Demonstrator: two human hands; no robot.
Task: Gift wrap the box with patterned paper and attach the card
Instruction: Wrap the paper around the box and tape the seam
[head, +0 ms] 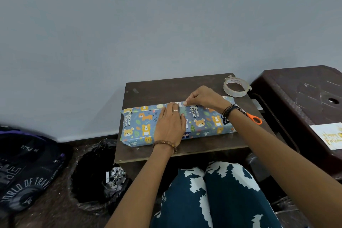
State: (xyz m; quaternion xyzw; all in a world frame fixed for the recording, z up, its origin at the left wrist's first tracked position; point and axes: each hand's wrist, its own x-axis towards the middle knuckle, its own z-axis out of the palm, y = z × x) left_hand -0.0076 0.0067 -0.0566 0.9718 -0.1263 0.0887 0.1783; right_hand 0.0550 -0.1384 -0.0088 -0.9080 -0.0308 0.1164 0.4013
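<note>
Two hands work the far seam: left hand (170,124) flat on the papered box (140,126) mid-table, right hand (201,98) pinching the paper's edge. Ends and card (329,136), lying far right, remain.

A: What does the left hand (169,126) wear?
B: A thin silver ring (175,111) on one finger, and a brown beaded bracelet (164,144) at the wrist; the forearm is bare.

A: And the right hand (204,98)?
B: Several dark cord and bead bracelets (228,113) stacked at the wrist; no sleeve shows.

A: The legs?
B: Dark teal trousers (212,196) printed with irregular white patches.
</note>
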